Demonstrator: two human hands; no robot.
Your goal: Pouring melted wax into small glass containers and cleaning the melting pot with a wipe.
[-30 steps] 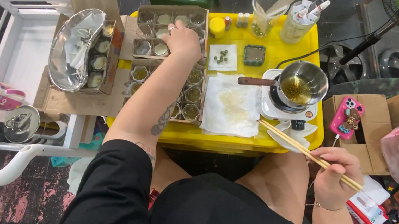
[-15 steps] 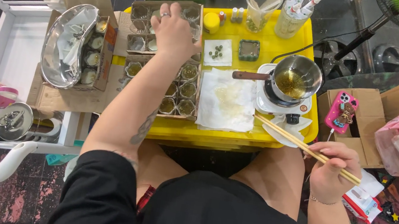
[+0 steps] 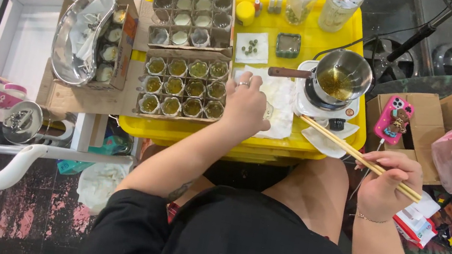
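Left hand (image 3: 247, 107) curled around small glass cup (image 3: 268, 111) on white cloth (image 3: 282, 96), just right of cardboard tray (image 3: 184, 86) of filled cups; right hand (image 3: 386, 184) clamped on wooden chopsticks (image 3: 353, 154), tips pointing toward steel saucepan (image 3: 338, 78) above

Wooden chopsticks (image 3: 361, 159) slant over the table edge, held.

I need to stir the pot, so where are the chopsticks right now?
In the head view, the chopsticks are in the right hand, off the yellow table's right edge, tips pointing toward the small pot on the burner.
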